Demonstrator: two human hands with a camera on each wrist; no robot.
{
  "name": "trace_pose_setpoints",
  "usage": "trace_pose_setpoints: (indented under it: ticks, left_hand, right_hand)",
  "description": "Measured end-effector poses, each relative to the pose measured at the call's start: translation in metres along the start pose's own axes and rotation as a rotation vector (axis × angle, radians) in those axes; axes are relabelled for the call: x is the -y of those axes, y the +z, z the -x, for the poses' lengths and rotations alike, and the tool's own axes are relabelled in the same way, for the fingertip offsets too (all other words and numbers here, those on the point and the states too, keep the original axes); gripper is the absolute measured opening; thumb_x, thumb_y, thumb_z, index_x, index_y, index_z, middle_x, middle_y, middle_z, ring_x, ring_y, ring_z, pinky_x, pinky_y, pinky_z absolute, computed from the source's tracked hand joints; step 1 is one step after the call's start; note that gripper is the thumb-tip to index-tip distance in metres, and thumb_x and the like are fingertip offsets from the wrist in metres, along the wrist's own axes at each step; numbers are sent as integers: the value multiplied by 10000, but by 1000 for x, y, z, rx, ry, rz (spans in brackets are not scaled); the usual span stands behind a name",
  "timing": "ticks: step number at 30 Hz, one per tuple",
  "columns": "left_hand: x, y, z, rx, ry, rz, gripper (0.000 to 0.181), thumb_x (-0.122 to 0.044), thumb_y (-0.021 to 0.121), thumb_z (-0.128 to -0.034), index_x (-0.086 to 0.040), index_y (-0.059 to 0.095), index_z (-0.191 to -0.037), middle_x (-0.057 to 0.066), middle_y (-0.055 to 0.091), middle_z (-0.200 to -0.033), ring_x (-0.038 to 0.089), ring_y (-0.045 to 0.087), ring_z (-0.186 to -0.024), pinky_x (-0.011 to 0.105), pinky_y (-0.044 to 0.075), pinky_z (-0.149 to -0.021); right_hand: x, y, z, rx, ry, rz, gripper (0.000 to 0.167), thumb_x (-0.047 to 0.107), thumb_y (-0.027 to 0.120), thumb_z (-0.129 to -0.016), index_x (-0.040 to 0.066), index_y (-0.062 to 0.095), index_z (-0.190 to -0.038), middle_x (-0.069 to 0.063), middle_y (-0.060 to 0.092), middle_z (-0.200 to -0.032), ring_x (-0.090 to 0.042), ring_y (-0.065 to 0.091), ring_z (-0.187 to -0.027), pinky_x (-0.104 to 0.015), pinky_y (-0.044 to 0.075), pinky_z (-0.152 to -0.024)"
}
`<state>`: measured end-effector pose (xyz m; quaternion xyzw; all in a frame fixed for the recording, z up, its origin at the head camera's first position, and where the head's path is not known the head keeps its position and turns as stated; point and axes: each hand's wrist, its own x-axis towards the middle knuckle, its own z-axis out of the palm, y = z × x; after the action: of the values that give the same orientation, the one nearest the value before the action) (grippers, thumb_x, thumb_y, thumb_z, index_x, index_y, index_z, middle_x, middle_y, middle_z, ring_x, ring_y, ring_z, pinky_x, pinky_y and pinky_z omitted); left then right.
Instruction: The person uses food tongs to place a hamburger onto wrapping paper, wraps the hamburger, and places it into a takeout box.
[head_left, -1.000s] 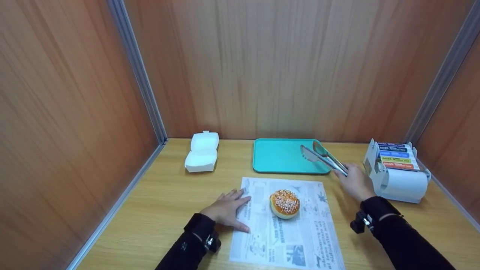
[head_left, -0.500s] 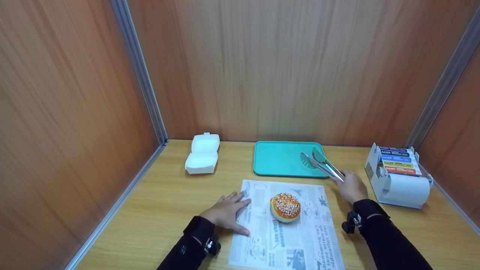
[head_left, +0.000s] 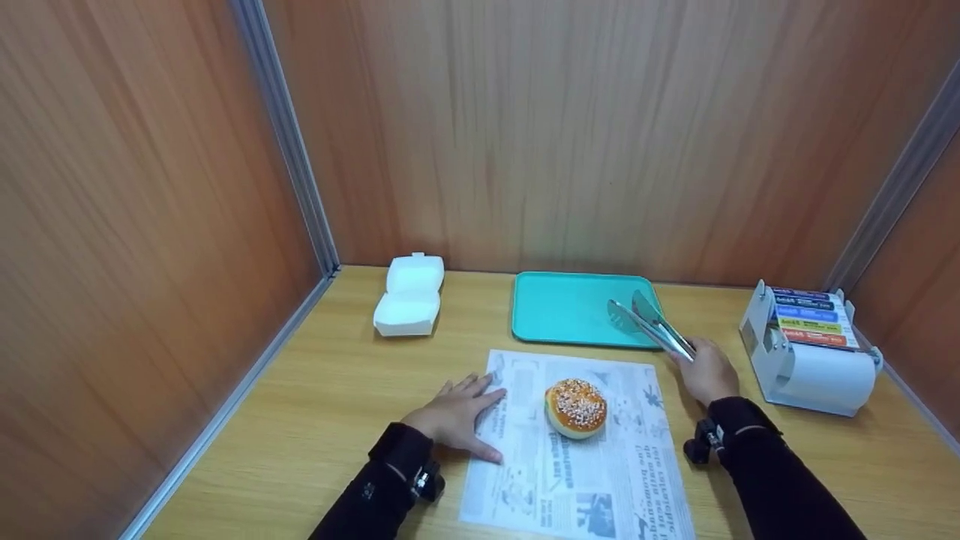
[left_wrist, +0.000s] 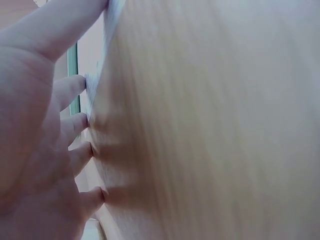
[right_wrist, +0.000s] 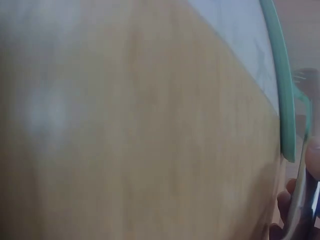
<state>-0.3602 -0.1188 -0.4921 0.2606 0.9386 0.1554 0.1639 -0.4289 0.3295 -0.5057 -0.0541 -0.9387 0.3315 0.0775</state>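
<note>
My left hand lies spread on the left edge of a newsprint-patterned paper sheet, its fingertips pressing down in the left wrist view. Near the middle of the sheet sits a round bun topped with white bits. My right hand grips metal tongs by their handle end. The tongs' arms are apart with nothing between them, and their tips are over the right part of a teal tray. In the right wrist view the tongs are partly cut off beside the tray's edge.
An open white foam box stands at the back left. On the right is a white dispenser with a paper roll and coloured labelled boxes. Wooden panels enclose the table's back and sides.
My right hand has drawn slightly left and toward me with the tongs over the tray. The left hand keeps its place on the paper; the head view shifts a little.
</note>
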Motion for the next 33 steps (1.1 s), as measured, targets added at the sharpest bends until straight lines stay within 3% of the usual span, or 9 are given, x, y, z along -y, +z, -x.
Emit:
trace_pose_setpoints:
  ticks: [10,12,17,19,22,24,28,31,33]
  left_hand:
    - [-6,-1,-3,10,4,2,1116,-704,824,-808,-254,317,-1694,77,130,-1793,341,70,-1651,602,54,-1310]
    - [-5,-1,-2,17,0,6,1116,-710,820,-808,-259,315,-1694,76,128,-1794,341,66,-1651,600,48,-1310]
    - [-3,-1,-2,26,-14,-1,1118,-719,817,-803,-269,313,-1695,70,126,-1794,339,67,-1651,605,53,-1309]
    - [-2,-2,-2,23,-15,-10,1120,-721,817,-800,-269,315,-1694,72,129,-1793,342,72,-1650,607,62,-1308]
    - [-2,-2,-3,24,-19,-11,1122,-734,811,-797,-274,317,-1693,69,130,-1793,339,70,-1650,602,60,-1309]
    - [-2,-2,-3,25,-21,-8,1124,-740,809,-793,-275,320,-1692,71,131,-1792,342,71,-1650,600,60,-1310]
    - [-2,-2,-4,36,-42,0,1132,-745,810,-787,-288,309,-1694,59,118,-1795,338,56,-1651,592,45,-1312]
    - [-2,-3,-5,49,-52,-18,1142,-742,812,-788,-292,292,-1699,51,105,-1798,343,43,-1651,602,32,-1309]
    - [-3,-6,-6,54,-53,-36,1142,-731,818,-790,-287,289,-1701,55,106,-1798,353,44,-1650,616,29,-1305]
  right_hand:
    - [-1,-9,3,15,-25,105,571,237,660,-1063,-116,500,-1482,-348,579,-1374,-481,584,-1207,-632,481,-1015]
    - [1,-8,5,-20,-47,123,577,245,666,-1060,-105,500,-1488,-354,562,-1374,-490,560,-1197,-641,466,-1002]
    - [18,-4,15,-226,-233,106,408,193,718,-1029,-51,655,-1350,-293,583,-1324,-471,508,-1204,-642,407,-995]
    - [28,-3,20,-227,-334,102,290,147,732,-1014,-22,725,-1250,-252,614,-1278,-444,532,-1196,-628,427,-1006]
    - [42,-1,32,-62,-460,143,295,169,762,-997,9,747,-1244,-220,628,-1322,-440,561,-1260,-643,459,-1060]
    - [48,1,42,102,-512,206,475,279,795,-977,24,694,-1366,-227,583,-1451,-463,526,-1360,-673,420,-1127]
    - [51,7,60,381,-553,299,922,537,812,-900,17,473,-1582,-281,341,-1673,-553,294,-1530,-743,243,-1205]
    - [48,11,69,495,-527,306,1013,607,759,-920,5,367,-1634,-303,217,-1714,-587,163,-1559,-776,151,-1211]
    - [46,12,71,525,-516,303,1008,620,717,-949,1,333,-1647,-305,190,-1722,-591,143,-1562,-790,127,-1207]
